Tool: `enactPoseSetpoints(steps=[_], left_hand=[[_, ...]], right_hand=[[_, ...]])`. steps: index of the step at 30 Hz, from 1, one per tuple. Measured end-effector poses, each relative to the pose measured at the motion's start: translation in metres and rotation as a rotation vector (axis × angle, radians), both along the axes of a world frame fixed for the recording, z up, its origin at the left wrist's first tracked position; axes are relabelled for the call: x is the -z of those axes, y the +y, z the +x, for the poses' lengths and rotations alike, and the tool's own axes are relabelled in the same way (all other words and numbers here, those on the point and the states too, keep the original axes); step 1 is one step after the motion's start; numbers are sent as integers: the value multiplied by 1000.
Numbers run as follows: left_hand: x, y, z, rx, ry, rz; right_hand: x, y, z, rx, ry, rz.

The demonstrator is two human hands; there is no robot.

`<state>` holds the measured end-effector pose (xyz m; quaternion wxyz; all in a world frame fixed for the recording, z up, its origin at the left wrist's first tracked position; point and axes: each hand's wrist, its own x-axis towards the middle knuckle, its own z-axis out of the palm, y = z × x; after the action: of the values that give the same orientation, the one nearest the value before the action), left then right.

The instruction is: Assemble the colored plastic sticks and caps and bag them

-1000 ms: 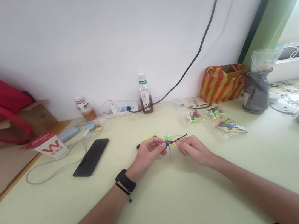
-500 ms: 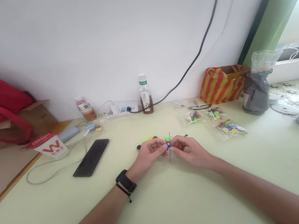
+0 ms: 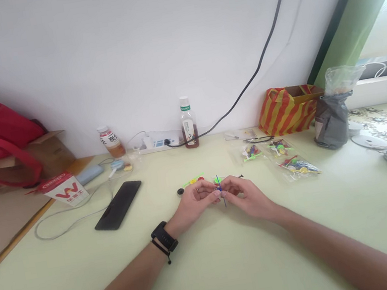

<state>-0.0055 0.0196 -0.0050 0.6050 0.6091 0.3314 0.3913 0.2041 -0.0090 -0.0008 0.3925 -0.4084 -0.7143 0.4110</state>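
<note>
My left hand (image 3: 198,200) and my right hand (image 3: 246,195) meet over the middle of the table, fingertips pinched. Between them is a small blue plastic part (image 3: 224,201) with a thin blade standing out above and below the fingers, like a small propeller. Both hands grip it; its centre is mostly covered by the fingertips. Just behind the hands lie small coloured plastic pieces: a black wheel (image 3: 180,191), a yellow piece (image 3: 192,181), a red piece (image 3: 201,179) and a green piece (image 3: 216,180). The hands partly hide them.
A black phone (image 3: 118,205) and a red-white box (image 3: 63,190) lie left. At the back stand a bottle (image 3: 189,126), another bottle (image 3: 111,143) and a power strip (image 3: 158,142). Clear bags of coloured parts (image 3: 297,166), a striped bag (image 3: 280,111) and a grey bag (image 3: 330,122) are right.
The blue part has turned slightly between my fingertips, so its blade leans the other way. Both hands stay in nearly the same place.
</note>
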Motion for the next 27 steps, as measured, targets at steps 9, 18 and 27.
enactPoseSetpoints(steps=[9, 18, 27], left_hand=[[4, 3, 3, -74, 99, 73], [7, -1, 4, -31, 234, 207], [3, -7, 6, -35, 287, 277]], right_hand=[[1, 21, 25, 243, -76, 176], [-20, 59, 44, 378, -387, 486], [-9, 115, 9, 261, -751, 279]])
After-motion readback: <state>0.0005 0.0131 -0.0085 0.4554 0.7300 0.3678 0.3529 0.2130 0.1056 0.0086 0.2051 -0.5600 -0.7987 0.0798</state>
